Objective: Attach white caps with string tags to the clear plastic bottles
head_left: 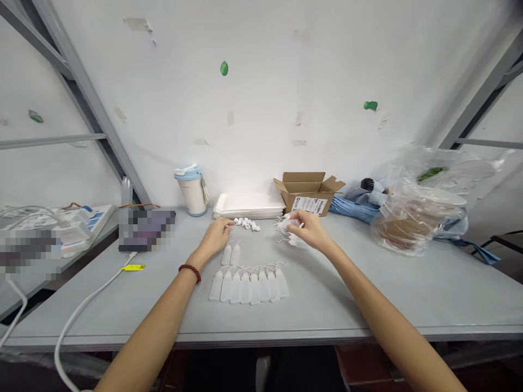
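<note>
My left hand [218,235], wearing a dark red bead bracelet, is at the left edge of a small pile of white plastic pieces [247,224]. Its thumb and forefinger look slightly apart, with nothing visible between them. My right hand [308,230] pinches a translucent white tag-shaped piece [291,222] above a loose group of similar pieces [297,241] with thin strings. Nearer to me, several such translucent pieces [254,288] lie side by side in a row, strings pointing away. Two more [231,255] form a short second row behind its left part.
Along the wall stand a cream tumbler [193,193] with a blue lid, a stack of white flat packets [250,206] and an open cardboard box [309,193]. A plastic-wrapped spool [417,218] and blue cloth [353,208] are at right. A dark device [149,231] and white cable [87,296] lie left.
</note>
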`<control>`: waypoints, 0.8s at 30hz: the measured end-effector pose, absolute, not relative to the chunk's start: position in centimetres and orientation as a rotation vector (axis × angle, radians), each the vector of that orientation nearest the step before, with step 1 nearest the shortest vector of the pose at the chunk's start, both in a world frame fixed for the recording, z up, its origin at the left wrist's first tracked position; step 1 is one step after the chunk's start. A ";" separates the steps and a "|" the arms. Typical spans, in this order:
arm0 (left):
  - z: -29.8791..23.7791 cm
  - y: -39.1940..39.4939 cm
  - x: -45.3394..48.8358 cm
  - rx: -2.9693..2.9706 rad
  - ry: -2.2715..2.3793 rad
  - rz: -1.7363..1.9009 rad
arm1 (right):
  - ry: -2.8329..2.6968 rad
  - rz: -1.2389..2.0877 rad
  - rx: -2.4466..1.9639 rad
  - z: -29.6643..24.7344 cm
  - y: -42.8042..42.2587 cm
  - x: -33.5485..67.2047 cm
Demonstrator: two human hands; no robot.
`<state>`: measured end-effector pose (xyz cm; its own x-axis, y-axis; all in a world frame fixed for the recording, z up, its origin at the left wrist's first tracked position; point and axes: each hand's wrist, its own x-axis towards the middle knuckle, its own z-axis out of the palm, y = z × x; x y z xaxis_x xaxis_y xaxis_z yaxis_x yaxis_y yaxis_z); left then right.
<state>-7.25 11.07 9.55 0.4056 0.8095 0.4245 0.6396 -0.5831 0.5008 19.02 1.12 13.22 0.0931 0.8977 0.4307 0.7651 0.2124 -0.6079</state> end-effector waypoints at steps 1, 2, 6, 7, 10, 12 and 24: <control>9.2 11.3 -7.3 2.412 1.241 0.932 | -1.705 0.192 -1.620 13.3 1.2 19.5; 8.9 11.5 -7.2 2.421 1.210 0.920 | -1.720 0.174 -1.662 13.4 1.2 19.8; 8.1 11.8 -6.3 2.434 0.999 0.880 | -1.786 0.184 -1.748 13.9 1.1 20.8; 8.0 11.9 -6.1 2.428 0.941 0.863 | -1.807 0.215 -1.758 14.0 1.0 20.9; 7.9 12.2 -5.6 2.390 0.860 0.794 | -1.874 0.307 -1.786 14.2 0.7 21.1; 7.9 12.4 -5.5 2.357 0.862 0.759 | -1.915 0.332 -1.794 14.3 0.6 21.3; 9.1 11.0 -5.2 2.348 0.829 0.682 | -1.990 0.270 -1.993 13.8 1.1 22.8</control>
<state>-5.23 10.98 9.11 0.6805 0.6797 0.2735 0.3991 -0.6570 0.6396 22.82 1.08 13.83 0.0169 0.9963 0.0848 0.9377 0.0136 -0.3472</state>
